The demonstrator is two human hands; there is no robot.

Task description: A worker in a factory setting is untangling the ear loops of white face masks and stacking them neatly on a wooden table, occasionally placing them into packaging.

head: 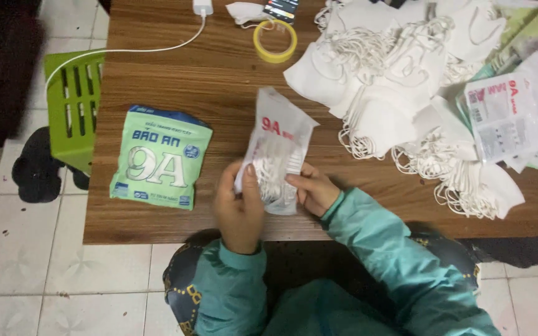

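Both hands grip the clear packet point(276, 152) above the wooden table point(219, 81): left hand point(239, 202) fingers curled round its edge, right hand point(314, 190) pinching the opposite side.

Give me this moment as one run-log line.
left hand: shut on clear mask pouch | right hand: shut on clear mask pouch | green packet: flat on wooden table | white mask pile: right

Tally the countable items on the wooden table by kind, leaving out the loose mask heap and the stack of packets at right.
Green printed sealed packet: 1
Clear plastic mask pouch in both hands: 1
Yellow tape roll: 1
White charger plug: 1
Total: 4
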